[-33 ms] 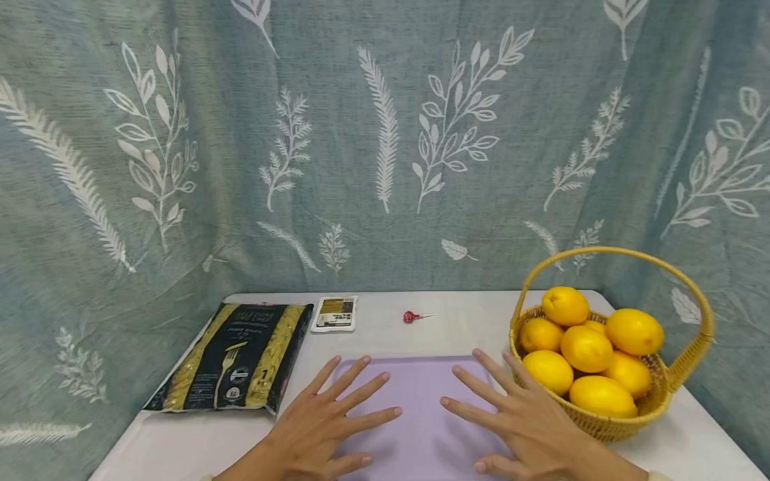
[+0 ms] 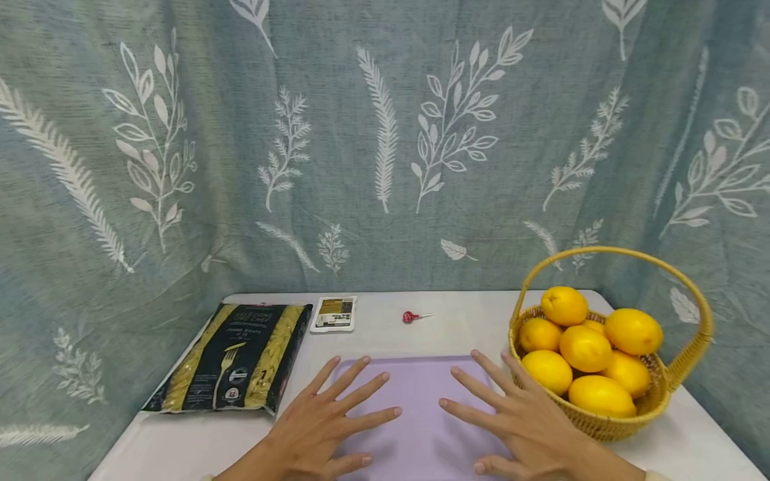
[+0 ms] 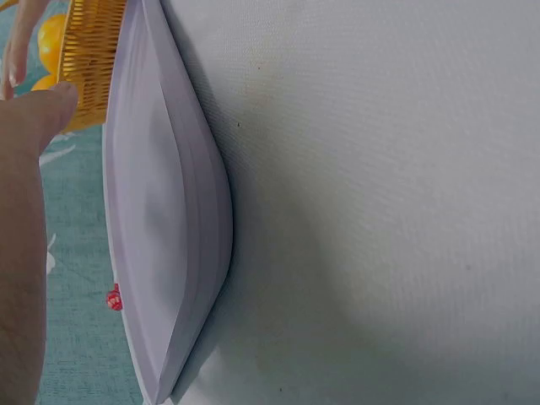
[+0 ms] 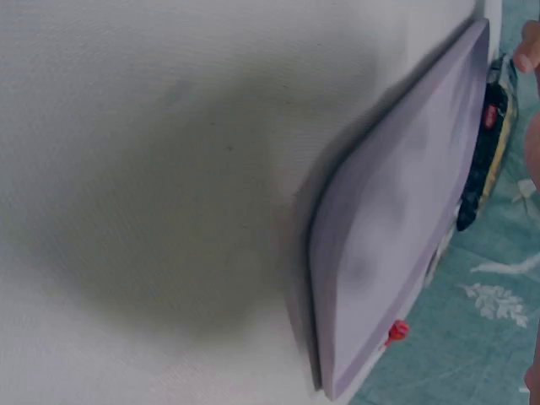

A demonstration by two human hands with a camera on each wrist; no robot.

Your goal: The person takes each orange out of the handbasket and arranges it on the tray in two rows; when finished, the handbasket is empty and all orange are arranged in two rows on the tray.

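Observation:
Both hands hover over a lilac tray (image 2: pixel 421 391) on the white table, holding nothing. My left hand (image 2: pixel 327 427) spreads its fingers over the tray's left edge, palm down. On the opposite side, my right hand (image 2: pixel 520 431) has its fingers fanned out in the same way, with its outer side close to a yellow wicker basket (image 2: pixel 610 427) full of lemons (image 2: pixel 585 349). Shadows of the hands fall on the tray. In the left wrist view a thumb (image 3: pixel 55 110) shows at the left, beside the tray (image 3: pixel 152 194), whose inside has nothing in it.
A large bag of penne pasta (image 2: pixel 234 357) lies at the left. Behind the tray are a small flat black-and-gold packet (image 2: pixel 334 314) and a red-wrapped lollipop (image 2: pixel 411 316). The basket's tall handle (image 2: pixel 619 250) arches up at the right. A green leaf-patterned curtain (image 2: pixel 349 133) hangs around the table.

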